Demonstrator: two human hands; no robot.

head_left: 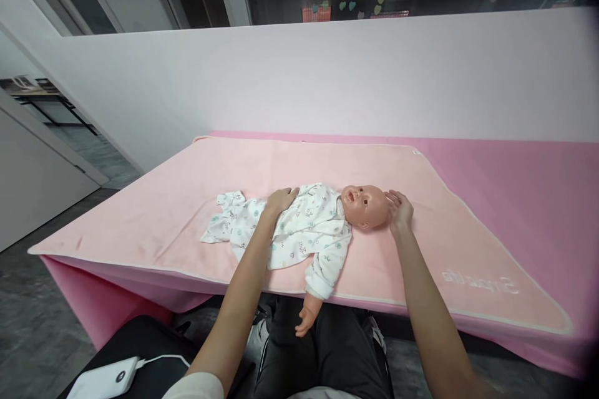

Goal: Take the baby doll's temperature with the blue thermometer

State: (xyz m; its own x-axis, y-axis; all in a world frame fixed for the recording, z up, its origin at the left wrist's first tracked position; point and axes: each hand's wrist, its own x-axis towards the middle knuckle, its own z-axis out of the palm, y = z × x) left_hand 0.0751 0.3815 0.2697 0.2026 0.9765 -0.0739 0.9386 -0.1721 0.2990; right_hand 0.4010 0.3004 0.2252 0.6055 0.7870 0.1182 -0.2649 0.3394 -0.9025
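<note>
A baby doll (365, 204) in a white printed romper (299, 230) lies on its back on a pale pink blanket (187, 199), head to the right. My left hand (281, 199) rests flat on the doll's body, fingers spread over the romper. My right hand (399, 209) cups the top of the doll's head, touching it. One doll arm (309, 313) hangs over the near edge of the table.
The blanket covers a table with a darker pink cover (538, 187), set against a white wall (327, 75). A white device with a cable (105, 378) lies at the lower left near my legs. Grey floor lies to the left.
</note>
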